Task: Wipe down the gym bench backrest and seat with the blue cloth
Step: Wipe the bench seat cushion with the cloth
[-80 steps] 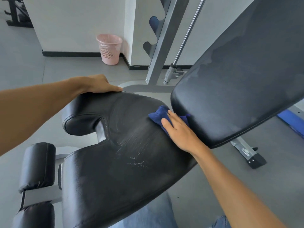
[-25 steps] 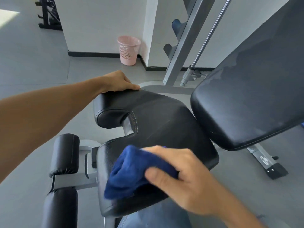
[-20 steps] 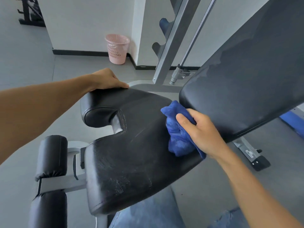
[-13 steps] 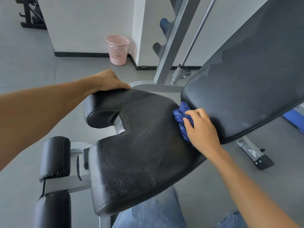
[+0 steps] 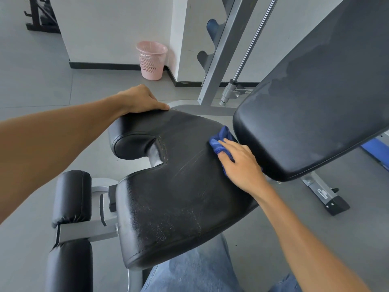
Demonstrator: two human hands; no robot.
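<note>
The black padded seat [image 5: 179, 186] of the gym bench fills the middle of the view, with faint wipe streaks across it. The black backrest [image 5: 315, 102] rises tilted at the upper right and shows damp patches. My right hand [image 5: 242, 165] presses the blue cloth [image 5: 222, 137] flat on the seat's rear edge, right beside the bottom of the backrest. Most of the cloth is hidden under the hand. My left hand [image 5: 141, 100] rests on the seat's far left corner, fingers curled over its edge.
Two black foam leg rollers [image 5: 71, 197] on a grey bracket stand left of the seat. A grey rack upright [image 5: 223, 49] and steel bar stand behind. A pink waste basket [image 5: 151, 60] sits by the wall. The bench's foot [image 5: 328, 199] lies on the grey floor at right.
My right hand swept the cloth from the seat's front edge back to the gap under the backrest and now presses it flatter there. My left hand has stayed on the corner.
</note>
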